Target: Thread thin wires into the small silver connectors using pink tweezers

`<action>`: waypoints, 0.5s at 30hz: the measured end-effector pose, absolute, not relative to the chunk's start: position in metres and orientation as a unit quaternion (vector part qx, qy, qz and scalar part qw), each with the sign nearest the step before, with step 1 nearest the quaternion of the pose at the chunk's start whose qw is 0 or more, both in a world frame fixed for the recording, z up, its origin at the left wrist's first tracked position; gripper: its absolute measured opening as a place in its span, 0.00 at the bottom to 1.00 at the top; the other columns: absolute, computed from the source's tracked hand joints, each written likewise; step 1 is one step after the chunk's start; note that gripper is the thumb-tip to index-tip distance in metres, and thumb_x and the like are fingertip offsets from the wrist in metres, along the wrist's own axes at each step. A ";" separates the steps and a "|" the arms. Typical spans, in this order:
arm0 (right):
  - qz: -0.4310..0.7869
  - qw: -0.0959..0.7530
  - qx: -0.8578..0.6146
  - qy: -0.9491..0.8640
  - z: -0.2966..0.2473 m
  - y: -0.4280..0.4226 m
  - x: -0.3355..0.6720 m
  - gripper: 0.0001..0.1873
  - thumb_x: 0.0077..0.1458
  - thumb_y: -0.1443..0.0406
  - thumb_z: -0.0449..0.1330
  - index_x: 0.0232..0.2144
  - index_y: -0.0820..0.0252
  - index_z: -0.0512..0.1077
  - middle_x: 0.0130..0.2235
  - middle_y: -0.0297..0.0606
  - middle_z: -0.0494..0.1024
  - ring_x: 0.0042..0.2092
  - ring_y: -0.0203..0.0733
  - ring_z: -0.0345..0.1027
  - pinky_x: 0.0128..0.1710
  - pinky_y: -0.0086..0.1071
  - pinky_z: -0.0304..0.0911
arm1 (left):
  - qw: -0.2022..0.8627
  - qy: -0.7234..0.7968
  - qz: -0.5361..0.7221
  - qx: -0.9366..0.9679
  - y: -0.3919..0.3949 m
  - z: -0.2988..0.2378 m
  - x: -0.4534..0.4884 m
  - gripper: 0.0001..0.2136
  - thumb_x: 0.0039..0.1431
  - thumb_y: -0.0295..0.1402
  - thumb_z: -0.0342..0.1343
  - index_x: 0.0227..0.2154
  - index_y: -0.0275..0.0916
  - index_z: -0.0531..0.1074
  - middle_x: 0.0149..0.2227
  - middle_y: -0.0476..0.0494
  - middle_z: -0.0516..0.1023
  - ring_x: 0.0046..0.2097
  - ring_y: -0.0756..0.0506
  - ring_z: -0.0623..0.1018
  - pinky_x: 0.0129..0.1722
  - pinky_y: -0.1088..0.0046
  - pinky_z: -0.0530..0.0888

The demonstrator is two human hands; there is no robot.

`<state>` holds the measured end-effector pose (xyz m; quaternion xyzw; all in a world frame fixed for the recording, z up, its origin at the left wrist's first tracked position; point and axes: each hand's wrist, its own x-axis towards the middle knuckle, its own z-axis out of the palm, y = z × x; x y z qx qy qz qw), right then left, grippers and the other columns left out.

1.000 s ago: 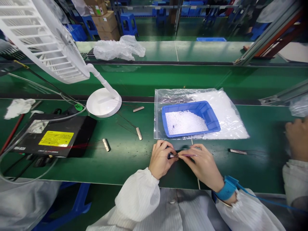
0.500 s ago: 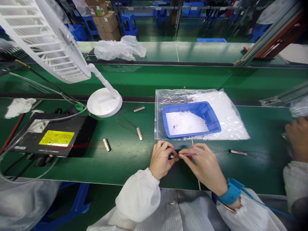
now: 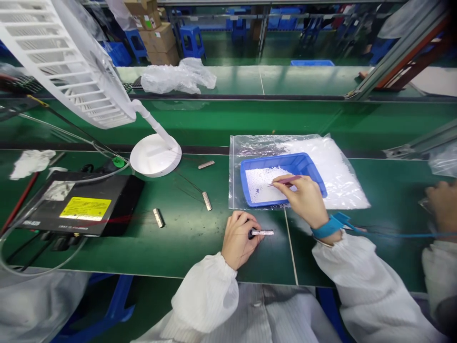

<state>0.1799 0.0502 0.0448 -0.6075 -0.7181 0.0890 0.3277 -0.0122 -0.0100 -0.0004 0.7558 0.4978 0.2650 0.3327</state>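
Observation:
My left hand (image 3: pixel 240 238) rests on the green bench, its fingers closed around a small silvery strip-shaped component (image 3: pixel 263 232) that juts out to the right. A dark piece shows at its held end, mostly hidden by the fingers. My right hand (image 3: pixel 305 199), with a blue band at the wrist, pinches pink tweezers (image 3: pixel 292 179). Their tips point down and left over white beads (image 3: pixel 259 183) inside a blue tray (image 3: pixel 314 166). Whether the tips grip a bead is too small to tell. Under the tray lies a clear plastic bag (image 3: pixel 344 186) holding more white material.
Several similar components (image 3: pixel 207 201) with thin wires lie left of my hands. A white fan (image 3: pixel 155 155) stands behind them, and a black box (image 3: pixel 85 205) with a yellow label sits at the left. Another person's hand (image 3: pixel 442 205) is at the right edge.
My right hand has moved with the tweezers from the component up and right to over the tray. My left hand has stayed in place, and more of the component now shows.

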 end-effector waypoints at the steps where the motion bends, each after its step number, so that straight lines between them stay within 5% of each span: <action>1: 0.090 0.321 -0.605 -0.723 0.042 0.055 0.179 0.10 0.57 0.60 0.57 0.31 0.57 0.76 0.38 0.34 0.81 0.39 0.45 0.73 0.43 0.39 0.62 | 0.335 0.496 0.263 0.756 -0.010 0.000 -0.013 0.05 0.50 0.30 0.64 0.29 0.42 0.74 0.36 0.49 0.75 0.44 0.44 0.68 0.42 0.65 0.64; 15: 0.046 0.248 -0.606 -0.754 0.030 0.072 0.174 0.09 0.55 0.58 0.58 0.31 0.54 0.76 0.34 0.34 0.81 0.35 0.45 0.71 0.39 0.38 0.63 | 0.338 0.495 0.254 0.759 -0.009 0.000 -0.013 0.06 0.49 0.29 0.65 0.30 0.42 0.74 0.37 0.49 0.75 0.44 0.44 0.69 0.42 0.65 0.64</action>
